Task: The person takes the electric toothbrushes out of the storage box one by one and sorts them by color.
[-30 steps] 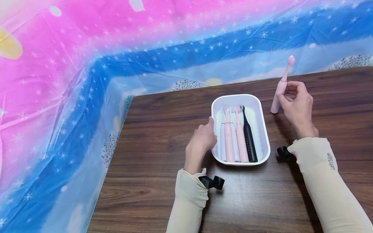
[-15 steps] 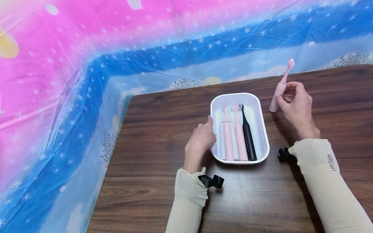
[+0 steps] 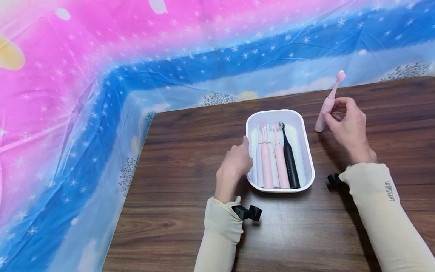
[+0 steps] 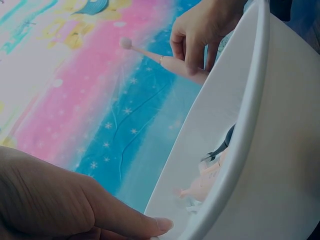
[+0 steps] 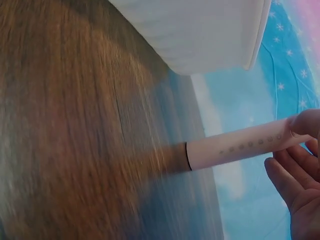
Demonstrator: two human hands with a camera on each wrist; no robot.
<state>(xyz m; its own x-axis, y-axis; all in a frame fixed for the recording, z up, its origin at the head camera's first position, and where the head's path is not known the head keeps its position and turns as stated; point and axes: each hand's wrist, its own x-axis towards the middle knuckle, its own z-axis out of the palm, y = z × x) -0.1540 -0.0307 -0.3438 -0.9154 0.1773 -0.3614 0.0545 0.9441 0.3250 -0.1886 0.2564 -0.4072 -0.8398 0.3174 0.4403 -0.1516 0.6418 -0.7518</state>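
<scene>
My right hand (image 3: pixel 350 122) pinches a pink electric toothbrush (image 3: pixel 327 107) by its handle, between thumb and fingers. The toothbrush stands nearly upright, head up and leaning a little right, its base right at the tabletop. In the right wrist view a row of small marks runs along the pink handle (image 5: pixel 240 147). My left hand (image 3: pixel 234 160) holds the left side of a white box (image 3: pixel 308 158), the thumb (image 4: pixel 135 222) at its rim in the left wrist view. Inside lie two pink toothbrushes (image 3: pixel 267 164), two white ones (image 3: pixel 259 164) and a black one (image 3: pixel 290 164), side by side, heads pointing away.
The box stands on a dark wood-grain table (image 3: pixel 183 151), whose back edge meets a pink and blue snowflake cloth (image 3: pixel 204 64). Black wrist cameras (image 3: pixel 253 213) stick out from both cream sleeves, (image 3: pixel 222 230) low over the table.
The right hand and its toothbrush have shifted very slightly, with the brush head a little lower than one second ago. The left hand and the box keep their place.
</scene>
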